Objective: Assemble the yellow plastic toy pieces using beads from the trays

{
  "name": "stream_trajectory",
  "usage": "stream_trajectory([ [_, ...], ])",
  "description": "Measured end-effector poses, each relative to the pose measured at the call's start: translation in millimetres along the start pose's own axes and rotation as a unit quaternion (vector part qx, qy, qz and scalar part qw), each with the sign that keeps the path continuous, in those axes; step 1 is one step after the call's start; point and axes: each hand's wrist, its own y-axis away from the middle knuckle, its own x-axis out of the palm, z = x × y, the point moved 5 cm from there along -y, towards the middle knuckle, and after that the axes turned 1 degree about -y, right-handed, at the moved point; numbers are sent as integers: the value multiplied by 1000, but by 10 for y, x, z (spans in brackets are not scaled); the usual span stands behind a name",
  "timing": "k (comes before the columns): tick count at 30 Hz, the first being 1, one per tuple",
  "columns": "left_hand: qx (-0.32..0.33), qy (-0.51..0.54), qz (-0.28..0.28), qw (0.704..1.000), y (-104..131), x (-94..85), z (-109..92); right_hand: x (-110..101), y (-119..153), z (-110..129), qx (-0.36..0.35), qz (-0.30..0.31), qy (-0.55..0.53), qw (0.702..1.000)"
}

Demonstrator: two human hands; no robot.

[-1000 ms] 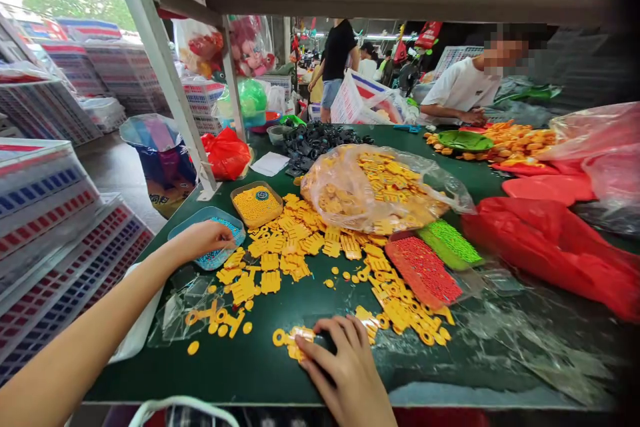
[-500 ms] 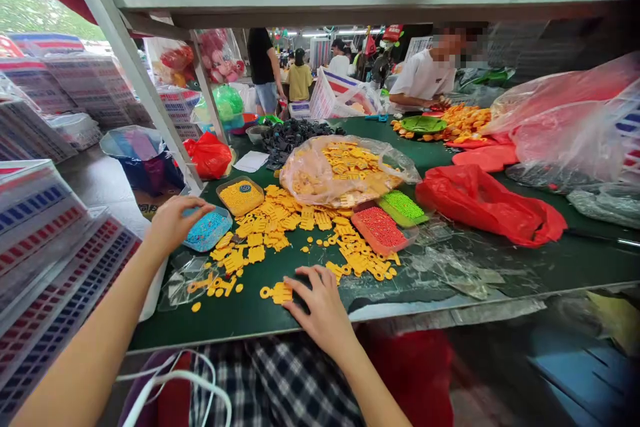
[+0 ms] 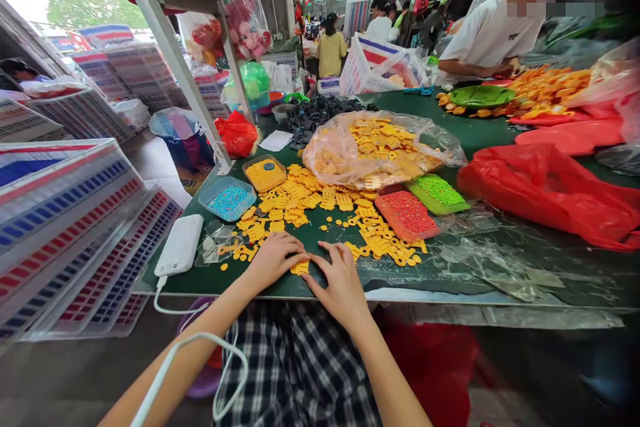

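A small flat yellow plastic piece (image 3: 301, 268) lies at the table's front edge between my hands. My right hand (image 3: 336, 272) steadies it at its right side with thumb and index finger. Over its left and upper part, my left hand (image 3: 277, 257) is closed, fingertips together; what they pinch, if anything, is too small to make out. Just beyond are loose yellow pieces (image 3: 295, 197) in a pile. Around it stand a tray of blue beads (image 3: 229, 201), a tray of yellow beads (image 3: 265, 174), a tray of red beads (image 3: 407, 212) and a tray of green beads (image 3: 440, 193).
A clear bag of yellow pieces (image 3: 383, 147) stands behind the pile, black parts (image 3: 320, 117) beyond it. To the right lies a red plastic bag (image 3: 550, 193). A white power bank (image 3: 179, 245) with a cable sits at left, near stacked crates (image 3: 65, 213). A co-worker (image 3: 493, 37) sits across the table.
My left hand has moved right from the blue bead tray to the yellow piece beside my right hand. The view has swung left and down, and the power bank now shows fully.
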Motion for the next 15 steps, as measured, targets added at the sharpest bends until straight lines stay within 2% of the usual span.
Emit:
stream_trajectory([
  [5, -17, 29, -34, 999, 82, 69, 52, 36, 3, -6, 11, -5, -6, 1000],
  [10, -27, 45, -20, 998, 136, 83, 88, 10, -15, -3, 18, -13, -6, 1000],
  [15, -27, 69, -5, 997, 148, 55, 94, 9, -16, -3, 7, 6, -4, 1000],
])
